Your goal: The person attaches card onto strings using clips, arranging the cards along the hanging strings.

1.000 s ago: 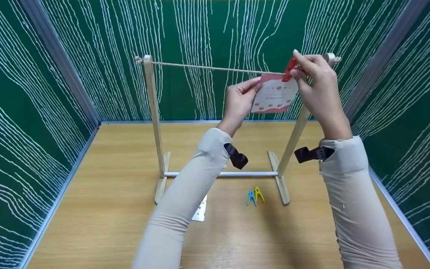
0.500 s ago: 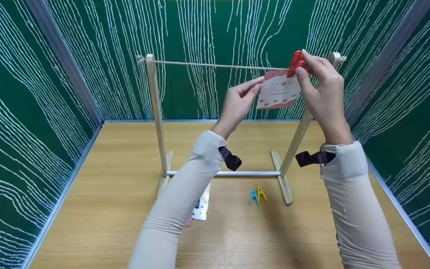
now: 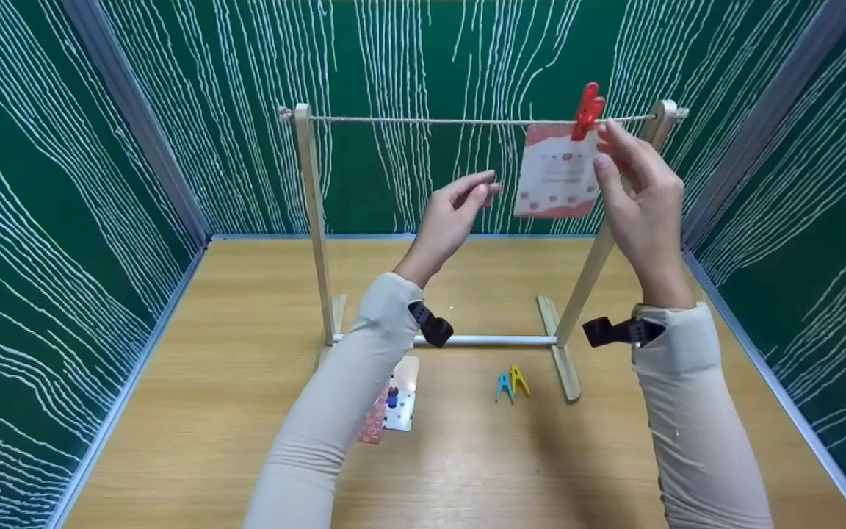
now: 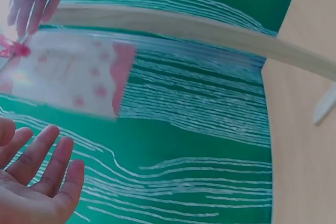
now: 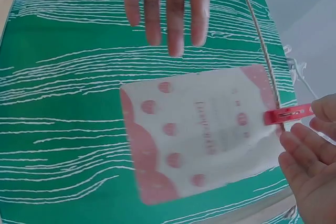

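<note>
A white card with pink wavy borders and strawberry pictures point(image 3: 559, 173) hangs from the rope point(image 3: 423, 120), pinned near its upper right corner by a red clothespin point(image 3: 587, 112). My right hand point(image 3: 643, 191) is just right of the clothespin, fingers relaxed; in the right wrist view the thumb is close to the clothespin's point(image 5: 289, 114) handle end, and whether it touches cannot be told. My left hand point(image 3: 449, 220) hovers left of the card, apart from it and holding nothing. Its fingers spread loosely in the left wrist view, below the card point(image 4: 68, 72).
The rope runs between two wooden posts point(image 3: 314, 220) joined low down by a white bar point(image 3: 496, 340). A blue clothespin point(image 3: 504, 386) and a yellow clothespin point(image 3: 518, 380) lie on the wooden table point(image 3: 452, 470). Other cards point(image 3: 402, 415) lie partly under my left forearm. Green walls surround the table.
My left hand has let go of the card and moved left and down. The right fingers have come off the red clothespin, which now grips card and rope. The card hangs straighter.
</note>
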### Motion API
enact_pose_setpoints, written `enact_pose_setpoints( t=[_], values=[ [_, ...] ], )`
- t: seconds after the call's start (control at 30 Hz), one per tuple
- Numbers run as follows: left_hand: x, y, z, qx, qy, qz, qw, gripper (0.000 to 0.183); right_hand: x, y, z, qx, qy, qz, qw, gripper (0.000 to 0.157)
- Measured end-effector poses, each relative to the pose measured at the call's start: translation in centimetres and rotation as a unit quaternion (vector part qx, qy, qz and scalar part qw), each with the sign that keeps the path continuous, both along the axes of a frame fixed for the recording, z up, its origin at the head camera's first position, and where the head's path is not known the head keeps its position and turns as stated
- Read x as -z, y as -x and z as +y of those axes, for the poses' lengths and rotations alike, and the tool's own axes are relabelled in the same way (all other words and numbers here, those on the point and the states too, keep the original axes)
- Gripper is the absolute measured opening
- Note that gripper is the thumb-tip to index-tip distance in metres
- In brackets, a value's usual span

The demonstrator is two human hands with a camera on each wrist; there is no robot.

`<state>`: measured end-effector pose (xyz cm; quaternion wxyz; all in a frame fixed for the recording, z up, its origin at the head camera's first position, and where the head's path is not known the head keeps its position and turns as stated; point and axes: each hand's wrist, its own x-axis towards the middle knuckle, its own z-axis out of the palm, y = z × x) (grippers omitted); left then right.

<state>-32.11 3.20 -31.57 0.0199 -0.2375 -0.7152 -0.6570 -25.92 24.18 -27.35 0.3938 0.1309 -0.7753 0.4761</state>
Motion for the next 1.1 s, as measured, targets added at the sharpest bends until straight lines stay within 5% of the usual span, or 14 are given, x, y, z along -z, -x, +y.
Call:
enact_pose_setpoints(
  t=[0.7, 1.1],
  values=[
    [7.4, 0.6, -4.7, -0.015, 0.072, -0.053, 0.9958, 0.032, 8.9, -0.6, 0.4, -0.088, 0.028, -0.142, 0.986, 0.039],
    [12.0, 0.2, -7.5, -0.037, 0.097, -0.098, 0.9898, 0.031, 13.6, -1.5, 0.7, -0.075, 0.020, -0.241, 0.967, 0.038]
  ],
)
